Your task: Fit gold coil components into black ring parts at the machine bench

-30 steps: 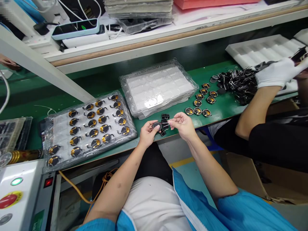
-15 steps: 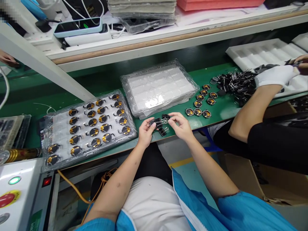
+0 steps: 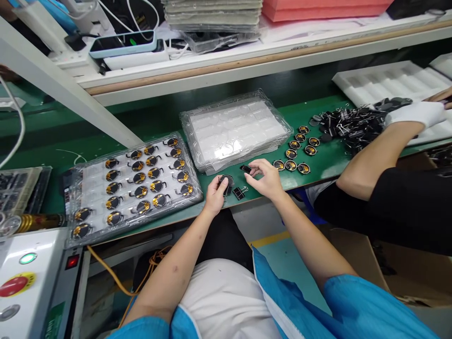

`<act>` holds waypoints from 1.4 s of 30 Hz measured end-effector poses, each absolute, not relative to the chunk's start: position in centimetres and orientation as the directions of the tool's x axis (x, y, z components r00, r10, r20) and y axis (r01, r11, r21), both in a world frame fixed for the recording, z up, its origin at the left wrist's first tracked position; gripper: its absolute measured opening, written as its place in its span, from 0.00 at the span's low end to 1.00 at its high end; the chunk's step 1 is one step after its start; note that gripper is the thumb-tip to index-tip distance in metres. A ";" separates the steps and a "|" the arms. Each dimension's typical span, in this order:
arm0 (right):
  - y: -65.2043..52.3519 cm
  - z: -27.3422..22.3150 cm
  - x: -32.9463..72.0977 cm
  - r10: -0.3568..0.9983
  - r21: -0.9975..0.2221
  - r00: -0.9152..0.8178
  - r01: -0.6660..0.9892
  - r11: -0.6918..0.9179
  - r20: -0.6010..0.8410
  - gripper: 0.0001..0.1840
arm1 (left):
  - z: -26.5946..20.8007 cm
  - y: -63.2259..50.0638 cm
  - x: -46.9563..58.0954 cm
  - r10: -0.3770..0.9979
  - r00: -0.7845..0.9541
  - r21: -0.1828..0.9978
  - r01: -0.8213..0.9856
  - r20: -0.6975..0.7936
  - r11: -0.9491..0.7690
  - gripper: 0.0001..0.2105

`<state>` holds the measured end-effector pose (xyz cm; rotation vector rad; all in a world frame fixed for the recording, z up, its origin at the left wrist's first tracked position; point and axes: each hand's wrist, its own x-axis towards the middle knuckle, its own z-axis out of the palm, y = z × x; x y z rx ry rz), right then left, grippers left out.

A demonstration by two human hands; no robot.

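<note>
My left hand (image 3: 215, 195) is closed, thumb and fingers pinching a round black disc-like part (image 3: 228, 181) by its left side. To its right, my right hand (image 3: 264, 180) holds a small black binder clip (image 3: 245, 168) at its fingertips, apart from the round part. Another binder clip (image 3: 240, 192), with its wire handles out, lies on the green table near the front edge, between the hands. Several round parts with gold and black inside (image 3: 291, 154) lie on the table beyond my right hand.
At left is a clear tray (image 3: 136, 217) bearing rows of gold-and-black round parts. Stacked clear trays (image 3: 236, 125) stand behind my hands. On the right, a co-worker's gloved hand (image 3: 415, 114) is by a heap of black clips (image 3: 353, 125). A shelf edge (image 3: 247, 63) runs above.
My right hand has drawn slightly away from the left with a binder clip. The clip handles seen against the round part are gone, and its dark face now shows. The view has shifted slightly.
</note>
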<state>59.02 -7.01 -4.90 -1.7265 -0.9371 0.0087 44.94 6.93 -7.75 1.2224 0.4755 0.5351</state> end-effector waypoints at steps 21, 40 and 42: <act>-5.3 -1.7 59.3 0.697 -0.931 0.649 -0.357 -0.075 -0.305 0.39 | -7.2 6.5 44.6 0.508 0.857 0.994 0.044 -0.088 0.098 0.20; -12.2 -2.7 63.5 0.357 -0.962 0.919 -0.231 0.144 -0.167 0.20 | -7.3 7.2 44.8 0.483 0.871 0.992 -0.040 0.092 -0.117 0.23; -14.5 -3.1 65.1 0.182 -0.957 0.973 -0.182 0.226 -0.142 0.20 | -7.2 6.7 44.8 0.470 0.869 0.961 -0.019 0.153 -0.276 0.20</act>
